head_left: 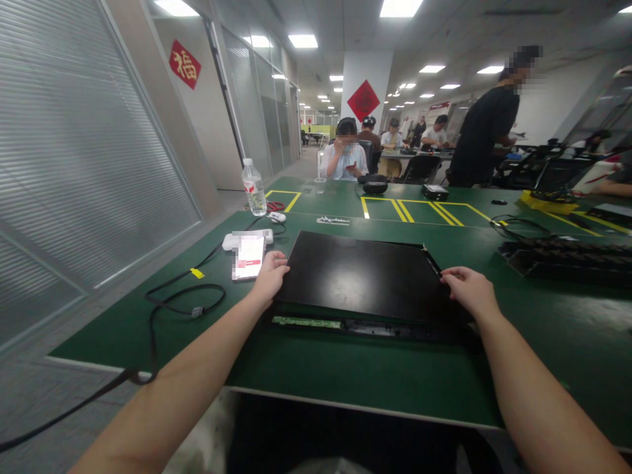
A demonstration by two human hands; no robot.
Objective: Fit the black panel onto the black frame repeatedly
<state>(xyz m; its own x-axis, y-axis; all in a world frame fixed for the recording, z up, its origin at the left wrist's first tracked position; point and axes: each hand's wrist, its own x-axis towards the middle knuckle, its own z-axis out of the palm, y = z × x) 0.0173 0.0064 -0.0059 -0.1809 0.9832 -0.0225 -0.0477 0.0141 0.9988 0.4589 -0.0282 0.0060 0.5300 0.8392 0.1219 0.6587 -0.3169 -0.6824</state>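
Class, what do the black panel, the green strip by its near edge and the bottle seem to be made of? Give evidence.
Black panel: probably plastic or coated glass, smooth and semi-gloss; it returns a soft, blurred glare.
Green strip: likely circuit-board laminate, from its colour and pale markings; finish unclear.
Bottle: probably plastic, clear and glossy; it is see-through with highlights.

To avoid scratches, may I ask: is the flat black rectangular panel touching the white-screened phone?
Apart: the head view shows green tabletop between the panel and the phone, just above the left hand.
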